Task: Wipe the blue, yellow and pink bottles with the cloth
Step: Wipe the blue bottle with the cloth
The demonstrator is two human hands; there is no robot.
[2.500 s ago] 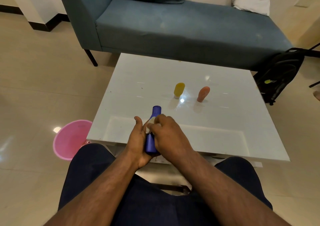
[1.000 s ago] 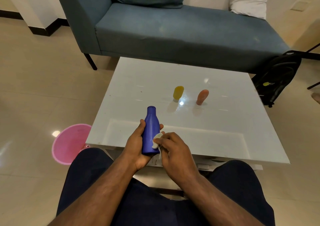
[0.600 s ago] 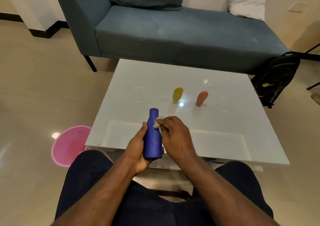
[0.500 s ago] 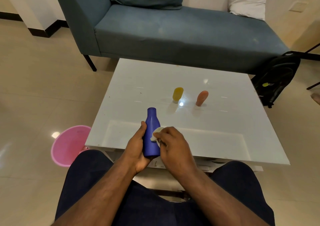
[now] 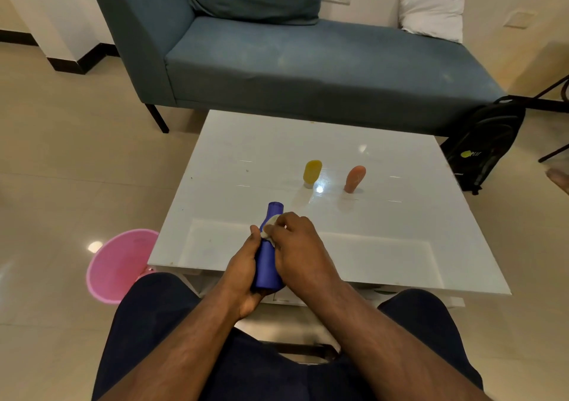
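Observation:
My left hand (image 5: 243, 273) grips the lower body of the blue bottle (image 5: 267, 265), held over the near edge of the white table (image 5: 385, 234) with its neck pointing away from me. My right hand (image 5: 297, 248) presses a small white cloth (image 5: 268, 227) against the bottle's upper part, just below the neck. Most of the cloth is hidden under my fingers. The yellow bottle (image 5: 312, 172) and the pink bottle (image 5: 354, 178) stand cap-down side by side near the middle of the table, apart from my hands.
A pink bucket (image 5: 118, 265) sits on the floor left of the table. A blue sofa (image 5: 308, 62) stands behind the table, with a white pillow (image 5: 434, 6) at its right end. A black backpack (image 5: 486, 142) leans at the far right. My knees are under the near edge.
My right hand has slid the cloth up the blue bottle toward its neck, after being lower on the body half a second ago. The left hand keeps its grip.

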